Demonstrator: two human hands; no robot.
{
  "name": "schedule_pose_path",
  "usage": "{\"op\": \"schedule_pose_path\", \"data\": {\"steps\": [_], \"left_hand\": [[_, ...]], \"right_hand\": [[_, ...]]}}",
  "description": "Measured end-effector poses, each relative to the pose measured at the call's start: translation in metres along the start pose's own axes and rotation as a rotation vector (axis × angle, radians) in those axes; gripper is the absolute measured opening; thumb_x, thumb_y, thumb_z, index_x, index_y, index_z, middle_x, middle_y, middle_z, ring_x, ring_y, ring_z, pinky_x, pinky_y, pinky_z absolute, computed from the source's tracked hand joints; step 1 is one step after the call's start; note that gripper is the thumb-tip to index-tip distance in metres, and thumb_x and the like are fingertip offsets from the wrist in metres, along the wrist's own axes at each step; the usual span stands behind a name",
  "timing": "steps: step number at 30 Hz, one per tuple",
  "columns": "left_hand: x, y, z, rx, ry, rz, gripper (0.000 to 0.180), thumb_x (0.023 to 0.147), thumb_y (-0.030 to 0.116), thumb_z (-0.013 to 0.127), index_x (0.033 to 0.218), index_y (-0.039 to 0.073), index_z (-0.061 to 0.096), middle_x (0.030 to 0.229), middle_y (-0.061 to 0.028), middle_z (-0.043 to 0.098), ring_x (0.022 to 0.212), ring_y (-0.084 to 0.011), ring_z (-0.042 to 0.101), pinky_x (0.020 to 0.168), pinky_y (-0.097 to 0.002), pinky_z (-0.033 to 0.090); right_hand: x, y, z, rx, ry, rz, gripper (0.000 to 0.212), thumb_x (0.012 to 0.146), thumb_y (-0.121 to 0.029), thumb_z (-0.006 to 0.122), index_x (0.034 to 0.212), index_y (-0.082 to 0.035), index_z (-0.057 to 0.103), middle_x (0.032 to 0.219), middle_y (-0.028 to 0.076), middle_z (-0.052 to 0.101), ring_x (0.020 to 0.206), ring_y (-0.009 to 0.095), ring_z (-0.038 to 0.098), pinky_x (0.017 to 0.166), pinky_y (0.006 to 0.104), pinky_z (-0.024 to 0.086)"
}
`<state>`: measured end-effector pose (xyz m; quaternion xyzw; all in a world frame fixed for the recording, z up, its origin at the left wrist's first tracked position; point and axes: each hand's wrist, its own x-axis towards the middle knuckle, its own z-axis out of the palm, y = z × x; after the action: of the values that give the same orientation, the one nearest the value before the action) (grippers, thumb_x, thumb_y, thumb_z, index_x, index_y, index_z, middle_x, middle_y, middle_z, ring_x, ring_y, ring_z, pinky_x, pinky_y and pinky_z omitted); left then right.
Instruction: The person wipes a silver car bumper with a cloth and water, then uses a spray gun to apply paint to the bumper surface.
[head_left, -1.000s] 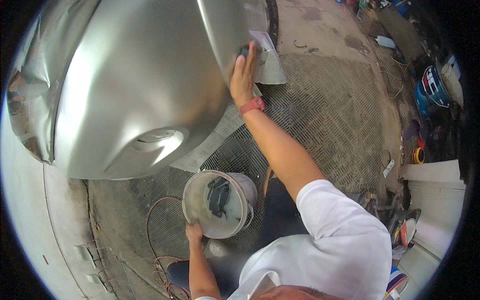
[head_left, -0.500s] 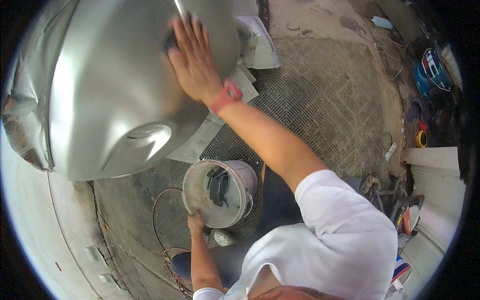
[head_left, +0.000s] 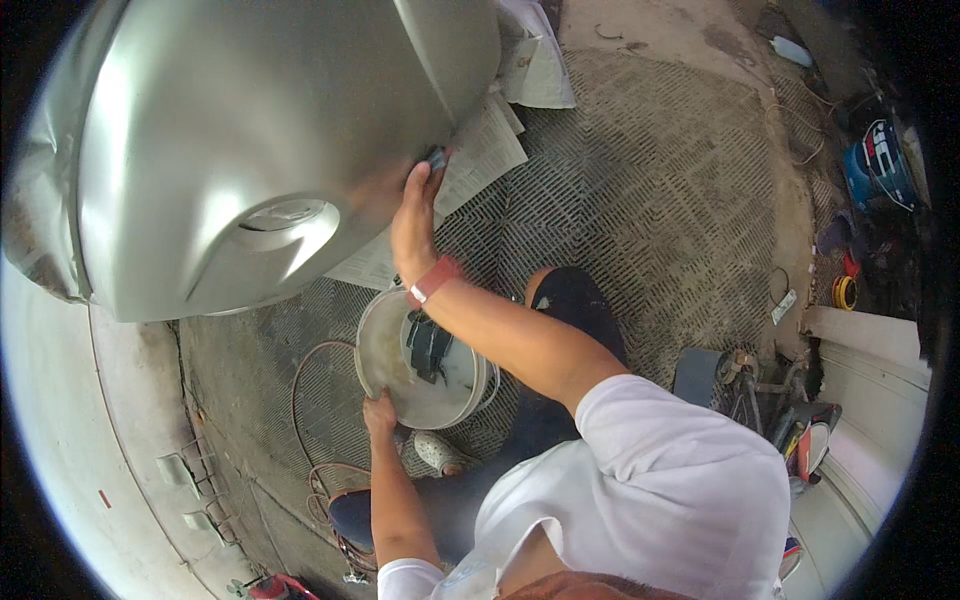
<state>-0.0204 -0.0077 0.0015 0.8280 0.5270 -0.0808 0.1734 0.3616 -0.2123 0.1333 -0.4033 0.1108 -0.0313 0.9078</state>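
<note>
My right hand (head_left: 412,228) is at the lower right edge of a silver car bumper (head_left: 260,120). Between its fingertips is a small dark grey pad (head_left: 437,157), pressed to the bumper's edge; whether it is sandpaper or a sponge I cannot tell. My left hand (head_left: 379,412) grips the near left rim of a white bucket (head_left: 374,345). Cloudy water and several dark sheets (head_left: 428,350) are in the bucket, which leans toward me. A rounded lamp recess (head_left: 290,228) shows in the bumper, left of my right hand.
Newspaper sheets (head_left: 485,160) lie under the bumper's right edge, on ribbed matting (head_left: 640,180). A thin hose (head_left: 297,385) curls left of the bucket. Along the right side are a blue pail (head_left: 880,165), a yellow tape roll (head_left: 845,292) and metal stand parts (head_left: 750,385).
My right hand has moved down and nearer, from the bumper's upper face to its lower right edge, with the dark pad. My left hand keeps its hold on the bucket.
</note>
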Motion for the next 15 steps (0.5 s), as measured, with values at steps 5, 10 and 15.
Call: {"op": "schedule_pose_path", "data": {"steps": [5, 10, 15], "left_hand": [[-0.009, 0.017, -0.002, -0.027, -0.014, 0.029, 0.076, 0.103, 0.046, 0.070, 0.144, -0.017, 0.061, 0.141, -0.0394, 0.067, 0.137, -0.0526, 0.064, 0.116, -0.0529, 0.050], [-0.019, 0.032, -0.008, -0.033, -0.015, 0.021, 0.066, 0.105, 0.039, 0.068, 0.144, -0.014, 0.063, 0.141, -0.0367, 0.069, 0.137, -0.0507, 0.065, 0.116, -0.0520, 0.049], [-0.008, -0.001, 0.004, -0.076, -0.032, 0.023, 0.066, 0.106, 0.039, 0.066, 0.146, -0.013, 0.062, 0.141, -0.0371, 0.069, 0.138, -0.0500, 0.064, 0.116, -0.0520, 0.048]], "right_hand": [[0.012, -0.038, -0.014, 0.246, -0.062, 0.371, 0.103, 0.114, -0.076, 0.027, 0.178, 0.000, 0.001, 0.188, 0.018, 0.000, 0.173, 0.034, 0.006, 0.139, 0.0483, 0.008], [-0.042, 0.008, 0.006, -0.049, -0.053, 0.016, 0.095, 0.117, -0.067, 0.030, 0.178, 0.000, 0.000, 0.187, 0.020, 0.001, 0.174, 0.034, -0.001, 0.140, 0.0494, 0.005], [0.032, -0.129, 0.045, -0.566, -0.374, -0.858, 0.079, 0.117, -0.046, 0.044, 0.176, 0.002, 0.021, 0.181, 0.031, 0.023, 0.168, 0.050, 0.019, 0.138, 0.0549, 0.015]]}}
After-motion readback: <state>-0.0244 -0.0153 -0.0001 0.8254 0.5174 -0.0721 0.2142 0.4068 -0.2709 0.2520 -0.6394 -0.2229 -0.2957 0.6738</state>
